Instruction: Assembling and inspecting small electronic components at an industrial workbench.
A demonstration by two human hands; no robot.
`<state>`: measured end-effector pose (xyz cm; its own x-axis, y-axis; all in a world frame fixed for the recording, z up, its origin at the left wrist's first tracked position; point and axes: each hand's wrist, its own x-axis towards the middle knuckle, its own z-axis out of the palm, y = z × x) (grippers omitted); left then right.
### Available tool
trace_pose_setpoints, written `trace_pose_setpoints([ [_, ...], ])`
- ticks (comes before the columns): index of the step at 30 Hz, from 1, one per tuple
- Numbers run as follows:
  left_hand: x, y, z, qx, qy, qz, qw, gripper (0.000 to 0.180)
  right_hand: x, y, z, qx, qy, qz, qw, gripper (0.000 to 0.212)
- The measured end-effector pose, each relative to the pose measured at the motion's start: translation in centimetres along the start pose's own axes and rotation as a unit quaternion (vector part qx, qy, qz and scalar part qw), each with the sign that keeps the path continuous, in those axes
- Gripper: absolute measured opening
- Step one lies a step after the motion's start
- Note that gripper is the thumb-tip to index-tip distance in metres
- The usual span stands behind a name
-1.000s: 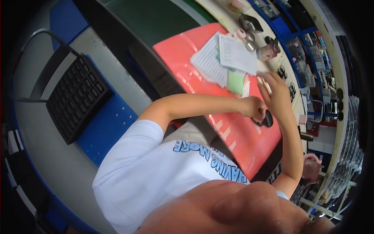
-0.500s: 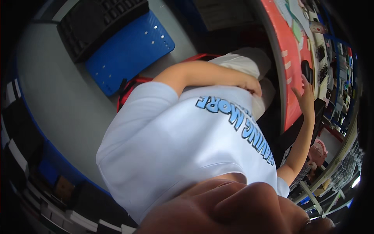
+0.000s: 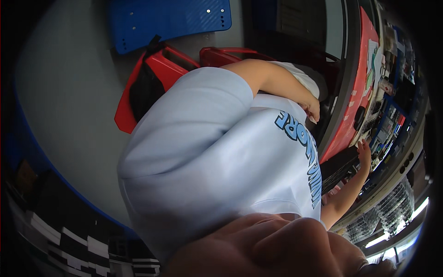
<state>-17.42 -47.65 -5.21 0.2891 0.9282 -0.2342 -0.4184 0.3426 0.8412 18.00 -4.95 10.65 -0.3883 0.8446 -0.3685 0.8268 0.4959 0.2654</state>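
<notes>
My left hand (image 3: 313,111) is at the front hem of my white shirt (image 3: 184,138), beside my light-coloured trousers (image 3: 302,76). Its fingers are curled together, and anything inside them is hidden. Over on the right, my right hand (image 3: 363,152) is raised by the near end of a red tabletop (image 3: 344,136). Its fingers are extended and nothing shows in them. A rounded black object like a computer mouse (image 3: 359,117) lies on the red surface a little beyond that hand.
A red and black chair (image 3: 127,108) stands behind my left arm. Farther off is a blue panel with holes (image 3: 170,18). Papers (image 3: 373,60) lie on the tabletop, with crowded shelves (image 3: 397,115) past it. Wrapped, shiny goods (image 3: 394,207) are at the lower right.
The view has turned, showing more of the red chair. My right hand has drawn back from over the red tabletop toward its near end. My left hand remains at the shirt hem.
</notes>
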Motion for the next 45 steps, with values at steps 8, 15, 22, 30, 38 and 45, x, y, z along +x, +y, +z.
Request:
trace_pose_setpoints([
  [8,25.4,-12.8,-0.5,-0.1,-0.047,-0.007,0.994,0.01,6.9,-2.0,-6.0,0.122,-0.024,0.116,0.985,0.052],
  [15,28.1,-14.0,2.5,-0.118,-0.144,-0.012,0.982,0.004,-1.2,5.2,-7.5,0.272,-0.001,0.243,0.931,0.043],
  [22,25.7,-11.6,1.8,-0.105,-0.174,0.004,0.979,0.011,-4.7,9.9,-10.9,0.271,0.027,0.271,0.923,0.049],
  [30,24.0,-10.6,2.4,-0.038,-0.202,-0.009,0.978,0.021,-9.0,9.9,-8.1,0.174,0.007,0.154,0.973,0.045],
  [38,24.2,-11.2,-0.1,0.002,-0.156,-0.072,0.985,0.022,-10.9,-1.1,-0.7,0.155,0.087,0.057,0.982,0.043],
  [45,26.4,-11.1,-0.8,-0.072,-0.151,-0.091,0.982,0.018,-14.5,-3.9,0.9,0.184,0.068,0.067,0.978,0.045],
])
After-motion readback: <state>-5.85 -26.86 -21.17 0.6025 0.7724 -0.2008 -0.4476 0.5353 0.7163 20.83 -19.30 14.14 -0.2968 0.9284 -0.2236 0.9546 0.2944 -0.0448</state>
